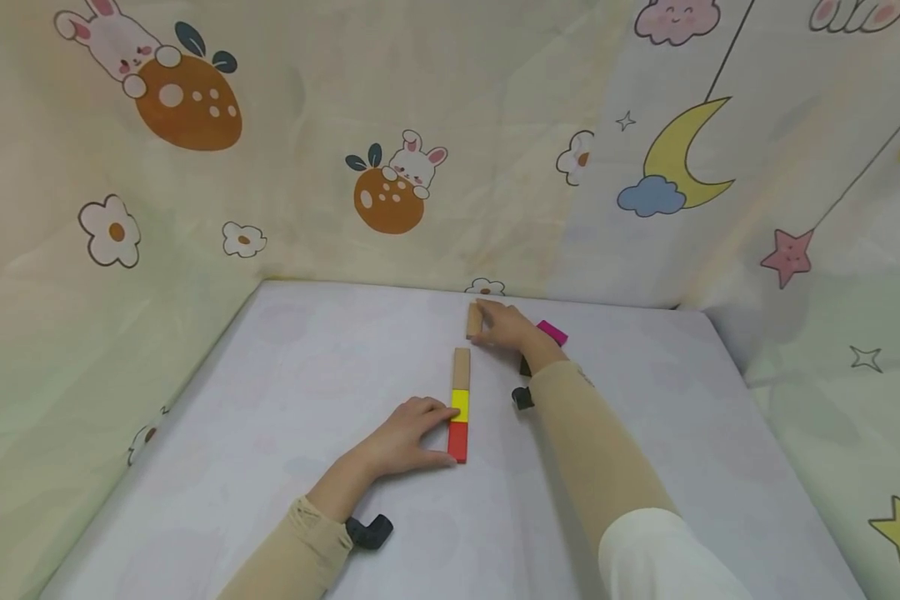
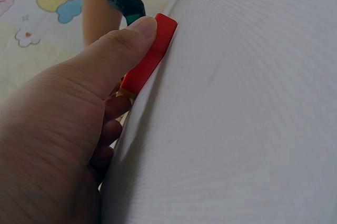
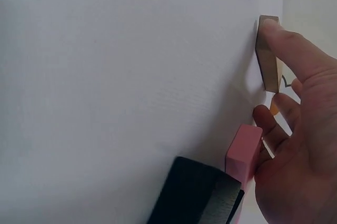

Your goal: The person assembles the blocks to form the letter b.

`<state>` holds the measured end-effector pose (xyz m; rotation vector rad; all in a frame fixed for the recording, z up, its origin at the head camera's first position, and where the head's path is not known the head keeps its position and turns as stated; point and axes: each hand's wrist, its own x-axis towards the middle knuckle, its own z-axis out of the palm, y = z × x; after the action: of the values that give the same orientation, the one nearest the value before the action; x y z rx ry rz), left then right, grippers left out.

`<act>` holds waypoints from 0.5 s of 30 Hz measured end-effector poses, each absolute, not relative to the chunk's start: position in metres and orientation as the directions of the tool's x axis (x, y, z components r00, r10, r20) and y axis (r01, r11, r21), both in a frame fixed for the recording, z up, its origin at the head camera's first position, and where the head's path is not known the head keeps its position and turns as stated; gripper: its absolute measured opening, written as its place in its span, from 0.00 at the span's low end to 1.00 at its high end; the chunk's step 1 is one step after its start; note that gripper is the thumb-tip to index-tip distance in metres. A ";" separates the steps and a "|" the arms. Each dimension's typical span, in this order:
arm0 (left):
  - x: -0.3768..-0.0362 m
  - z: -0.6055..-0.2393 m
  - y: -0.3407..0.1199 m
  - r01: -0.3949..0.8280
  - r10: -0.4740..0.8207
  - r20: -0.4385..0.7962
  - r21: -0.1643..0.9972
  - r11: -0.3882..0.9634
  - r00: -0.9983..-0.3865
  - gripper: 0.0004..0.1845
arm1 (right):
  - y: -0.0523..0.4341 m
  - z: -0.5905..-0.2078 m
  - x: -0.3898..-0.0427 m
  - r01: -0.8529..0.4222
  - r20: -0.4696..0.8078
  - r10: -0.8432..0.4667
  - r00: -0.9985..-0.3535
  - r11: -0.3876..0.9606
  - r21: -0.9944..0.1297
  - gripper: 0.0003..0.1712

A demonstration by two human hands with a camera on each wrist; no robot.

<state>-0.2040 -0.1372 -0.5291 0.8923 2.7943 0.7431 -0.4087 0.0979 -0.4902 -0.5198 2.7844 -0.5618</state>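
In the head view, a row of three flat blocks is seen lying end to end on the white table point(image 1: 330, 350): a red block point(image 1: 457, 442) nearest the person, a yellow block point(image 1: 460, 406) beyond it, then a plain wooden block point(image 1: 461, 369). The left hand point(image 1: 408, 433) is laid against the left side of the red and yellow blocks, fingers fairly straight, nothing enclosed. Farther out, the right hand point(image 1: 504, 327) is set on a second wooden block point(image 1: 474, 320), with a gap left between that block and the row. A pink block point(image 1: 552, 333) lies just right of the right hand.

In the left wrist view, the thumb point(image 2: 126, 37) is pressed flat along the red block point(image 2: 150, 58); the other fingers are tucked underneath, loosely bent.

In the right wrist view, the thumb point(image 3: 281, 37) is pressed on the edge of the wooden block point(image 3: 267, 56), and the pink block point(image 3: 243, 150) is touched by the curled fingers; whether the wooden block is truly pinched cannot be told.

A skewed row is judged the main risk: an off-line push would knock the wooden end piece askew, and the pink block could be dragged along.
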 end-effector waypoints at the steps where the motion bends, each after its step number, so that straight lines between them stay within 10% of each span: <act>1: -0.204 -0.529 -0.137 0.515 0.572 0.038 0.488 0.705 -0.819 0.38 | 0.099 -0.490 -0.409 -0.295 -0.172 -0.394 -0.903 0.859 -0.418 0.52; 15: -0.204 -0.528 -0.136 0.520 0.574 0.040 0.478 0.708 -0.818 0.39 | 0.105 -0.492 -0.415 -0.314 -0.138 -0.420 -0.897 0.824 -0.471 0.51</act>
<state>-0.2045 -0.1356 -0.5283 0.8997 2.7993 0.7314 -0.4152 0.1050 -0.4921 -0.5663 2.7716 -0.6562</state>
